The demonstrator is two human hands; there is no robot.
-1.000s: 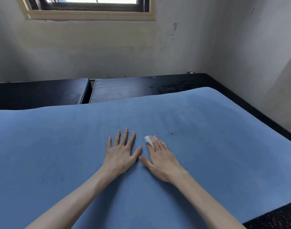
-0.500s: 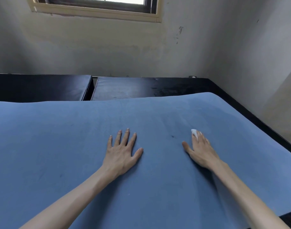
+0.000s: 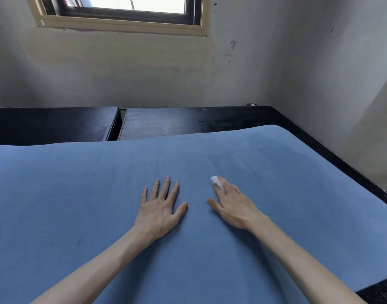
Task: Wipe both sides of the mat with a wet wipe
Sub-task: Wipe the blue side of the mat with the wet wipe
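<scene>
Left hand (image 3: pixel 159 212) lay flat and empty on the large blue mat (image 3: pixel 78 205); right hand (image 3: pixel 235 208), fingers straight, pressed a small white wet wipe (image 3: pixel 216 181).

Dim, soft daylight from the overexposed window (image 3: pixel 133 4) above; sharp focus, wide-angle bending at edges.

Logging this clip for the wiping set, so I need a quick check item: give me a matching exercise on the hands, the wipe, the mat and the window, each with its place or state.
Things:
1. left hand
2. wet wipe
3. mat
4. window

Places or states:
A. white, pressed under the fingers of the right hand
B. blue, spread out beneath both hands
C. palm down, fingers spread, holding nothing
D. at the top of the picture, letting in daylight

Pairs: 1-C, 2-A, 3-B, 4-D
</scene>
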